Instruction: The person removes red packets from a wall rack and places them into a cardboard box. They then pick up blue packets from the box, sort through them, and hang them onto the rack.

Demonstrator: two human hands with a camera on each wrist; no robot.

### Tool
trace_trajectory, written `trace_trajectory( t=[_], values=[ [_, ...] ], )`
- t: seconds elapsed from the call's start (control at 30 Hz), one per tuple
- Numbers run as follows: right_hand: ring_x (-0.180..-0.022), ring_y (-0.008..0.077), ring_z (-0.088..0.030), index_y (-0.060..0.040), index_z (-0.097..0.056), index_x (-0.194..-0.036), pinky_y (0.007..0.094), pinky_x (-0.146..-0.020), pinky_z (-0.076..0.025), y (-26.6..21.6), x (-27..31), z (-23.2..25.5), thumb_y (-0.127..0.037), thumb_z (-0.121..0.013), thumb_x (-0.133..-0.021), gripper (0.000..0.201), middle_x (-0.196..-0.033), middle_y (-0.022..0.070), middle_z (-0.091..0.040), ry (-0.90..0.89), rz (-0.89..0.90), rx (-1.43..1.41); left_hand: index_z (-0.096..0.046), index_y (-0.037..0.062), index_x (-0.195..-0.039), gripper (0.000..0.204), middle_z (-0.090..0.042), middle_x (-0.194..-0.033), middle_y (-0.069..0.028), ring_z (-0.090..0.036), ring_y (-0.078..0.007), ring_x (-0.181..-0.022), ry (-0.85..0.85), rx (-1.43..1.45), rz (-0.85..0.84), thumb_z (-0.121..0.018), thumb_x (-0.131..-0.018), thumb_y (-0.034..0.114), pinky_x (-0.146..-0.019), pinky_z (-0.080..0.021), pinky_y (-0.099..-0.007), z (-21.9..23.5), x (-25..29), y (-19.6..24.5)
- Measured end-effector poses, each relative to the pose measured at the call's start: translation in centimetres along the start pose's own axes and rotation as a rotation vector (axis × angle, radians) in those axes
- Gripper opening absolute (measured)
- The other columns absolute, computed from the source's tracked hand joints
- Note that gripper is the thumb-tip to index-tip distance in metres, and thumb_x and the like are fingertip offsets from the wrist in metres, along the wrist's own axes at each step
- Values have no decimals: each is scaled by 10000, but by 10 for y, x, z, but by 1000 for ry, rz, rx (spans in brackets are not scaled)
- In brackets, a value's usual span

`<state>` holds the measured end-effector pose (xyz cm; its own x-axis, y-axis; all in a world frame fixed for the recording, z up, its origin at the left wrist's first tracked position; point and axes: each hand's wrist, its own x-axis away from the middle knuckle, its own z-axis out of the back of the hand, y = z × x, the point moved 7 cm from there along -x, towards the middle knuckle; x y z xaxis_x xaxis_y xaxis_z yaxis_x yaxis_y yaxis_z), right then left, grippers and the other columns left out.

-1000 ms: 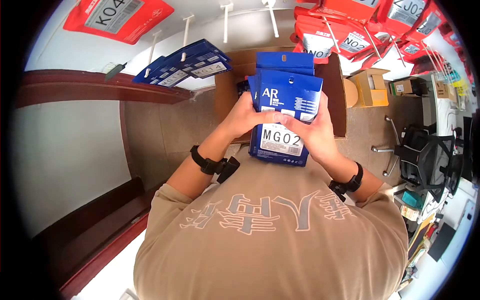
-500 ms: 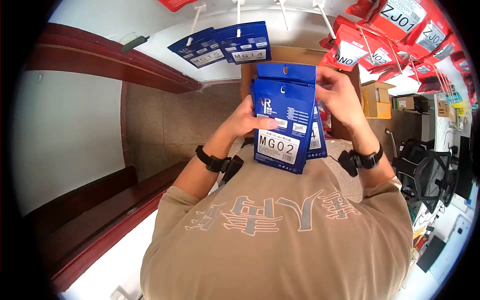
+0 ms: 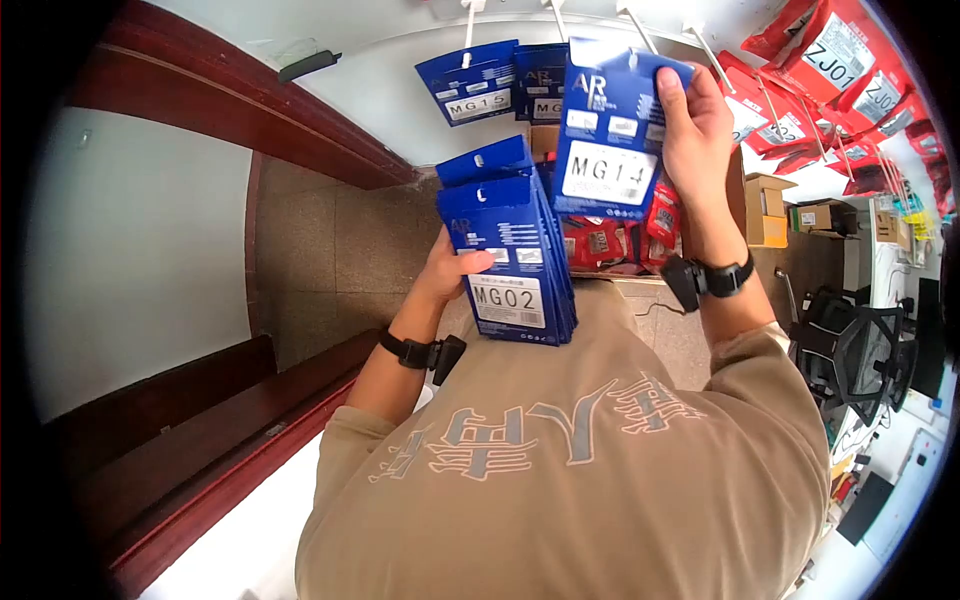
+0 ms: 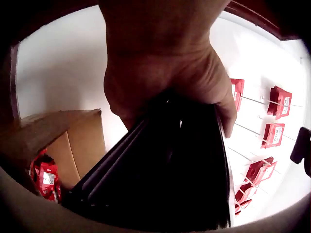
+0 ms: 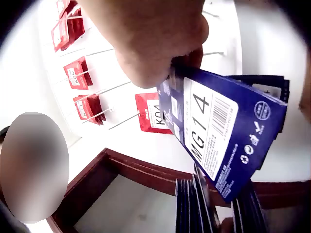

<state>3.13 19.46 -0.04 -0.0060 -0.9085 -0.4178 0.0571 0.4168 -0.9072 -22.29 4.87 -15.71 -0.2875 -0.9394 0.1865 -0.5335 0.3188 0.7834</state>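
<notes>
MG14 packet [image 3: 610,125], blue and flat, is held up near the wall pegs [image 3: 638,28], above and to the right of a stack of blue packets [image 3: 506,262]. The right hand [image 3: 698,128] pinches it by the upper right edge, thumb on the front. The left hand [image 3: 447,270] grips the stack, thumb across its front packet, marked MG02; the other fingers of that hand are hidden in the head view.

The step looks like hanging the packet on a peg. To do it well, set the thumb to the side so the punched slot is free, hold the packet upright and square to the peg, and get the tip through before letting go. The hung MG15 packet [image 3: 468,85] makes a good guide to the row. A firm left grip should stop the stack fanning out.

Only the head view gives the MG02 and MG15 labels. The right wrist view adds the stack's separate edges and a red K04 packet [image 5: 147,115] on the wall. The left wrist view turns the stack nearly black, yet shows a side of the cardboard box [image 4: 85,150] and its red packets [image 4: 47,177].
</notes>
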Motion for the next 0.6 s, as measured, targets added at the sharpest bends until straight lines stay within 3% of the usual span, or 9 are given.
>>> trace_trajectory(
  t=[0.1, 0.17, 0.27, 0.37, 0.43, 0.6],
  values=[
    [-761, 39, -580, 18, -610, -1053, 200, -690, -457, -5, -13, -12, -197, -606, -999, 222, -874, 15, -680, 106, 111, -106, -462, 17, -1351, 779, -641, -1176, -125, -653, -241, -1040, 50, -6, -3, -825, -691, 216, -899, -545, -371, 20, 19, 4],
    [-778, 41, -587, 4, -626, -1033, 191, -695, -459, -7, -19, -5, -195, -608, -998, 203, -894, 23, -683, 167, 199, -8, -476, 14, -1337, 766, -641, -1176, -135, -659, -244, -1028, 55, 5, -19, -821, -688, 225, -892, -550, -376, 32, 28, 7],
    [-759, 47, -580, 9, -633, -1039, 203, -691, -467, -6, -13, -20, -208, -618, -992, 222, -863, 13, -681, 104, 196, 10, -500, 6, -1315, 736, -648, -1162, -143, -667, -249, -1015, 100, 17, -23, -813, -689, 233, -878, -560, -379, 45, 41, 12],
    [-781, 56, -571, 23, -625, -1069, 227, -723, -477, 36, 2, -40, -242, -638, -979, 280, -850, 44, -684, -20, 41, 222, -515, 3, -1303, 719, -656, -1146, -145, -676, -252, -1001, 79, 33, -13, -808, -688, 235, -866, -568, -378, 46, 46, 18],
    [-773, 62, -573, 18, -623, -1067, 233, -713, -478, 58, 0, -43, -247, -629, -984, 278, -833, 41, -681, 45, 35, 144, -527, -1, -1292, 699, -664, -1135, -141, -681, -250, -993, 78, 32, -16, -803, -694, 232, -856, -573, -375, 46, 48, 20],
    [-771, 67, -576, 19, -619, -1067, 235, -709, -478, 57, -2, -49, -247, -623, -987, 278, -835, 42, -680, 74, 56, 190, -516, -3, -1303, 696, -664, -1132, -138, -680, -245, -996, 102, 20, -21, -799, -707, 220, -866, -569, -376, 55, 47, 20]
  ],
)
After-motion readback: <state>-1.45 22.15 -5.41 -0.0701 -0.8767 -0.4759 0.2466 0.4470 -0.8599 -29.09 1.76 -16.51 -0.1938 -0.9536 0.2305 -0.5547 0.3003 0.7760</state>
